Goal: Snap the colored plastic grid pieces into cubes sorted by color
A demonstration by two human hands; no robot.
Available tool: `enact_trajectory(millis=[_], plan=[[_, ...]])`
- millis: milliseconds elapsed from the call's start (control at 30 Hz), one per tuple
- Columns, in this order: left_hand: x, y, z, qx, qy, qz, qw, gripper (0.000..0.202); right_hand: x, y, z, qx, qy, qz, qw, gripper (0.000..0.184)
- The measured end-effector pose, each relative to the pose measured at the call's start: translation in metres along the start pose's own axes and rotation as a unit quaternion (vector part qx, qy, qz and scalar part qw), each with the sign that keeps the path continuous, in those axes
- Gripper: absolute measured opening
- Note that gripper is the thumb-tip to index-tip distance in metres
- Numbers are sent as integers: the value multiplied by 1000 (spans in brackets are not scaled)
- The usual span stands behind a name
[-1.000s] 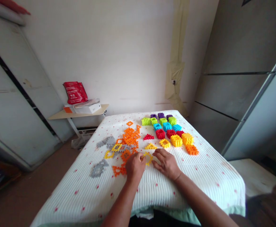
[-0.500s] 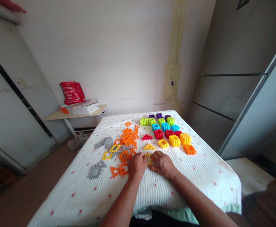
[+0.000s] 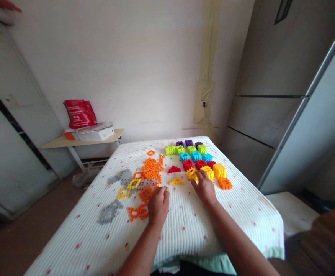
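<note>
My right hand [image 3: 205, 188] reaches over the row of yellow blocks, its fingers closed on a yellow square piece [image 3: 191, 174] at the left end. The fingers partly cover this piece, so whether others lie under it is hard to tell. My left hand [image 3: 159, 204] is curled closed just above the bedspread, right of the orange pieces, and nothing shows in it. Ahead of it lies a yellow triangular piece [image 3: 176, 181], with a red triangular piece [image 3: 174, 169] behind that. Yellow stacks [image 3: 219, 170] and an orange stack [image 3: 224, 183] stand to the right.
Loose orange pieces [image 3: 151, 168] and grey pieces [image 3: 110, 212] are heaped on the left. Red, blue [image 3: 196, 156], green [image 3: 170, 150] and purple stacks stand in rows farther back. The white bedspread [image 3: 184, 237] lies beneath. A side table [image 3: 55, 143] and a grey refrigerator [image 3: 267, 76] flank it.
My hands have come apart. The right one has moved forward to the yellow row, and the yellow piece between them is gone from that spot. The left has stayed near the orange heap.
</note>
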State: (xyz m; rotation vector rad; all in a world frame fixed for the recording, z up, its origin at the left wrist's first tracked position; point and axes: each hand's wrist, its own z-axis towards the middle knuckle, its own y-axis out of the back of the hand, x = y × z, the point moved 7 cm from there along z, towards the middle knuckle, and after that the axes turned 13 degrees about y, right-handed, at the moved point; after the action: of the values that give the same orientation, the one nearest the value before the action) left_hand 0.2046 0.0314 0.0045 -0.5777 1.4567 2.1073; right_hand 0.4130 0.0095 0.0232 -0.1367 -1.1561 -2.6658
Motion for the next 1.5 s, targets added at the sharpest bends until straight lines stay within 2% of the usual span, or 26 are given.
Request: enact_trajectory(millis=[133, 433, 567, 667, 733, 833, 967, 1033, 1100, 1233, 1333, 1433, 1500], plan=[[0, -1, 0, 0, -1, 8, 1000, 28, -3, -6, 1, 53, -24, -18, 998, 21], [4, -6, 1, 14, 7, 14, 1000, 28, -5, -12, -1, 68, -29, -38, 997, 18], [0, -3, -3, -9, -15, -23, 1000, 27, 5, -7, -1, 25, 19, -36, 999, 21], [1, 11, -3, -46, -38, -60, 996, 25, 19, -1, -2, -22, 91, -1, 996, 22], [11, 29, 3, -88, -27, -55, 994, 22, 29, 0, -4, -22, 148, 26, 988, 22], [38, 59, 22, -132, 28, 14, 991, 19, 41, 1, -8, -9, 202, 52, 978, 23], [78, 81, 52, -92, 149, 158, 972, 30, 47, 1, -8, -4, 212, 67, 975, 24], [89, 82, 60, -58, 185, 202, 960, 37, 49, 0, -8, -3, 211, 71, 975, 25], [93, 78, 63, -34, 193, 225, 954, 37, 49, 0, -8, -3, 211, 72, 975, 26], [94, 74, 63, -47, 186, 233, 953, 31, 50, 1, -9, -1, 217, 74, 973, 25], [91, 78, 61, -86, 165, 208, 960, 31, 50, 0, -9, 3, 215, 72, 974, 25], [75, 83, 54, -149, 108, 127, 975, 33, 49, -2, -8, 6, 206, 80, 975, 25], [56, 77, 42, -159, 44, 62, 984, 35, 46, -1, -8, -1, 194, 96, 976, 24]])
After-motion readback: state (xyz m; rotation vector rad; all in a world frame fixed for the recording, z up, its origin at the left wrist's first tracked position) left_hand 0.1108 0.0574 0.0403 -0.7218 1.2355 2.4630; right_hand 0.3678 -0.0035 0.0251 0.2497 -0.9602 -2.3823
